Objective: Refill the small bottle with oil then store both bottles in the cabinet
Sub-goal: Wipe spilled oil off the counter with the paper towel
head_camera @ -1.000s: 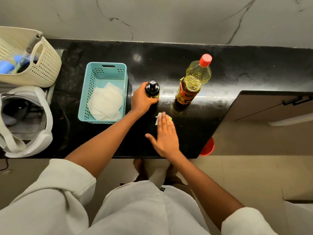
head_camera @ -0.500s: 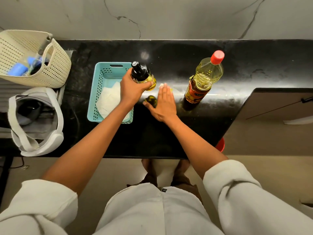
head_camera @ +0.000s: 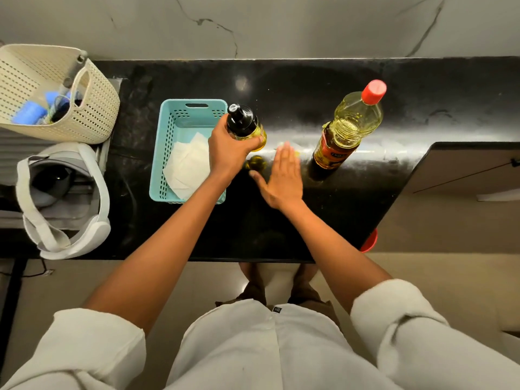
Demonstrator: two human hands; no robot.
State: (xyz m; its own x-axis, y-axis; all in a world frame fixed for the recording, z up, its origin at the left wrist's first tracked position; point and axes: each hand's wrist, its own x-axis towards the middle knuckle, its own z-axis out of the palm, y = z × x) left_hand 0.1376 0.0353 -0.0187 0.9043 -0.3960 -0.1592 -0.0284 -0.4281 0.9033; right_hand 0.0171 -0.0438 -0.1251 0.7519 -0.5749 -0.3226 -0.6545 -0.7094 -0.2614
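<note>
The left hand grips the small oil bottle, lifted off the black table and tilted, its black cap pointing up-left. The right hand lies open and flat on the table, nearer the tall red-capped oil bottle standing to its right.
</note>
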